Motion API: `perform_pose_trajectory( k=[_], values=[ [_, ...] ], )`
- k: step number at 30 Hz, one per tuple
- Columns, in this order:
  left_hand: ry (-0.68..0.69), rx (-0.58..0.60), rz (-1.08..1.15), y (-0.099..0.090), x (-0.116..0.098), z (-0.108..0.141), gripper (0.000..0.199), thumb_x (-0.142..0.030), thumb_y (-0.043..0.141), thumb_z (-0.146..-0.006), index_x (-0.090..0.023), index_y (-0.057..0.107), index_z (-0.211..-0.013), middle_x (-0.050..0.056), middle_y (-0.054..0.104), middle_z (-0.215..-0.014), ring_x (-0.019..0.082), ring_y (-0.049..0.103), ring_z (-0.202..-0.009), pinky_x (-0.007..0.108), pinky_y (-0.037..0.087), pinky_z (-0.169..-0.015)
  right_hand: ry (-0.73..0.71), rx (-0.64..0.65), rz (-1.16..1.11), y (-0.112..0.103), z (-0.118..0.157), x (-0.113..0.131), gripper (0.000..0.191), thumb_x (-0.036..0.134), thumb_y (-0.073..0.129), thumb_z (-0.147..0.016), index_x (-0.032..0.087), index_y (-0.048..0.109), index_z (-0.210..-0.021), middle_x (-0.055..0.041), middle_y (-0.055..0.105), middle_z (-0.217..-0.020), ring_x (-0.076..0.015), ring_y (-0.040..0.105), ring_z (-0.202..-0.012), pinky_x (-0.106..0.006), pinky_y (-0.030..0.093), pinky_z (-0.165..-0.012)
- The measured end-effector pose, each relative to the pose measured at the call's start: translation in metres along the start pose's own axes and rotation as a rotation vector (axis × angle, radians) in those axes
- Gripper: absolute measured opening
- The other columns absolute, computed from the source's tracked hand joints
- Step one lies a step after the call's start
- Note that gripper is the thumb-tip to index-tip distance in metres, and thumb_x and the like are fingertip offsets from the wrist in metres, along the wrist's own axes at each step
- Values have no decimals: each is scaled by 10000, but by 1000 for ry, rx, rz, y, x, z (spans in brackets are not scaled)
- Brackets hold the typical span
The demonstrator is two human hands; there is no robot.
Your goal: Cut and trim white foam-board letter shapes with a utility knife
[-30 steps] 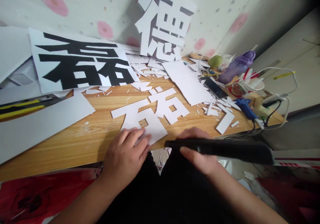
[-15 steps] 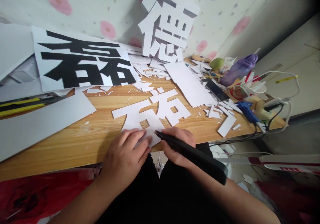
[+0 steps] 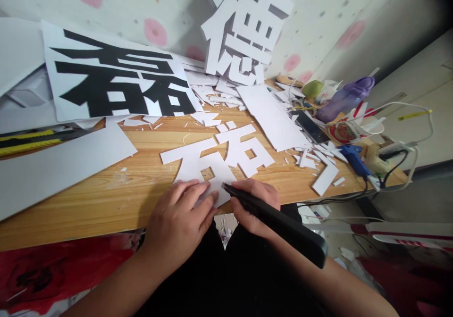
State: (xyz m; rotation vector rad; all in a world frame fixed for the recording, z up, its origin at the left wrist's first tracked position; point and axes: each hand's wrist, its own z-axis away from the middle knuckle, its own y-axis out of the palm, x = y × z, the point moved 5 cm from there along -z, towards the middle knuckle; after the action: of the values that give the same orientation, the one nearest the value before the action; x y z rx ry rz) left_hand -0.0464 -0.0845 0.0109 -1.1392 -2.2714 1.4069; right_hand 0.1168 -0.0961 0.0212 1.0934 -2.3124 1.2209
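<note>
The right hand (image 3: 264, 193) has its fingers wrapped around a black cutter (image 3: 276, 220), tip at or just above a white piece (image 3: 222, 168). The left hand (image 3: 179, 213) lies on that piece, fingers spread, gripping nothing. A second ago the cutter was off the piece; now it seems placed for cutting. The piece sits at the near edge of the counter (image 3: 148, 175), just beside a second cutout (image 3: 239, 155). Beyond: scraps (image 3: 205, 118), a printed sheet (image 3: 113, 83).

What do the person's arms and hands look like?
The left hand and right hand are bare, with no gloves and no rings or bracelets to be seen. The left arm and right arm show no sleeves in this view. Black clothes cover the lap between them.
</note>
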Motion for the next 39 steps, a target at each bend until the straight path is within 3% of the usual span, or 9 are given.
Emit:
perform_pose_trajectory(
  k=[22,32,35,39],
  values=[
    [-8,13,13,0,0,2,173,-233,604,-900,-205,694,-1045,57,696,-1123,285,591,-1063,488,532,-896,-84,19,60,4,1,1,198,205,602,-772,222,597,-969,7,671,-699,-136,627,-555,-256,533,-548],
    [-26,36,7,3,2,5,181,-242,594,-907,-203,683,-1060,57,682,-1154,285,583,-1074,485,529,-889,-160,19,71,-6,2,14,193,166,578,-750,207,576,-938,3,654,-634,-150,609,-492,-263,496,-489],
    [-23,30,-5,4,2,4,179,-243,597,-904,-203,680,-1058,56,682,-1150,283,584,-1067,478,535,-876,-130,30,38,-15,9,19,196,163,586,-735,211,587,-925,2,669,-650,-155,630,-515,-267,508,-507],
    [-6,31,-2,2,1,2,188,-227,585,-906,-209,676,-1069,55,681,-1129,274,584,-1064,471,531,-895,17,12,-76,-35,23,18,159,180,593,-728,234,609,-877,10,695,-690,-156,657,-557,-276,533,-553]
  ],
)
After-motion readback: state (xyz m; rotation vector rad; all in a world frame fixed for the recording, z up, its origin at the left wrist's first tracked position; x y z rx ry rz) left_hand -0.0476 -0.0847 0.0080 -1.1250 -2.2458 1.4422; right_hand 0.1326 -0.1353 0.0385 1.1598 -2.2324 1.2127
